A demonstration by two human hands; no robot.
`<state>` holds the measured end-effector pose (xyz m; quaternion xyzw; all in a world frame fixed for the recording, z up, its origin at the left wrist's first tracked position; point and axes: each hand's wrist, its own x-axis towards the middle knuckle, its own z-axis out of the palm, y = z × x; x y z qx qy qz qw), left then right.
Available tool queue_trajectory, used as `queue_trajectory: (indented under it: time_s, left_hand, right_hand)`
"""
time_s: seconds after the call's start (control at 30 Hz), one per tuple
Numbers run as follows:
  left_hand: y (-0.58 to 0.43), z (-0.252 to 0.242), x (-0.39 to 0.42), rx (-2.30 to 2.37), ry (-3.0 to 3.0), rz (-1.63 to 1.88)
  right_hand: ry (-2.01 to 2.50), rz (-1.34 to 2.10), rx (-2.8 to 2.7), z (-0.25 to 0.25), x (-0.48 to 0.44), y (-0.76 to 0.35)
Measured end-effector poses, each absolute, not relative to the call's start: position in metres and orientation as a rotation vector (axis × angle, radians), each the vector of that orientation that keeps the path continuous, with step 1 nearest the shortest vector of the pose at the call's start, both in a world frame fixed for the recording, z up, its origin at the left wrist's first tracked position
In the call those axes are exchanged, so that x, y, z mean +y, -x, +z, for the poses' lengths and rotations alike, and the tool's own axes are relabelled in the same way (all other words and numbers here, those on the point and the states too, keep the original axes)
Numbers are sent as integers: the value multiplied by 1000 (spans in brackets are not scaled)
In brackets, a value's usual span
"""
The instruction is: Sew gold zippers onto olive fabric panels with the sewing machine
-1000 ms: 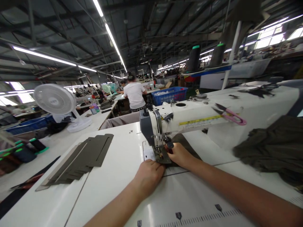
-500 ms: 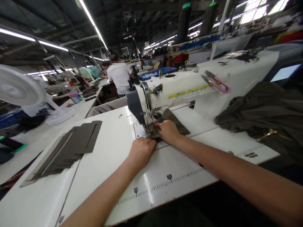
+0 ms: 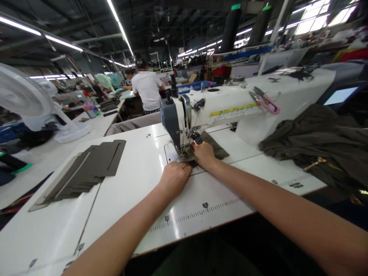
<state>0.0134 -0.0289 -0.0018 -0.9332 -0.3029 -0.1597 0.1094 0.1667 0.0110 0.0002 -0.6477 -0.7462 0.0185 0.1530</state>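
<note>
An olive-green fabric piece [image 3: 217, 146] lies on the bed of a white sewing machine [image 3: 241, 109], its near left part under the presser foot [image 3: 184, 150]. My right hand [image 3: 204, 155] is closed on the fabric just right of the foot, fingertips close to the needle area. In front of the foot, my left hand [image 3: 176, 176] has its fingers curled and pressed together at the fabric's near edge; its fingertips are partly hidden. A stack of cut olive-green pieces [image 3: 100, 165] is fanned out on the white table [image 3: 126, 191] to the left.
Pink-handled thread snips [image 3: 266, 101] rest on the machine arm. Bunched dark olive cloth [image 3: 319, 138] lies at the right. A white fan [image 3: 28, 96] stands at the left. Beyond the table, a person in a white shirt [image 3: 146, 90] faces away.
The whole view has shifted slightly with my head. Both hands stay at the presser foot with the fabric, with only slight movement.
</note>
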Motion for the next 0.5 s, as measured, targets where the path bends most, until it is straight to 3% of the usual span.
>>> queue_trajectory:
  time_s: [0.3, 0.5]
  left_hand:
    - [3, 3, -49, -1124, 2687, -686]
    - [1, -2, -35, -853, 2802, -599]
  right_hand:
    - [1093, 119, -2295, -23, -30, -199]
    - [1044, 182, -2260, -25, -25, -200]
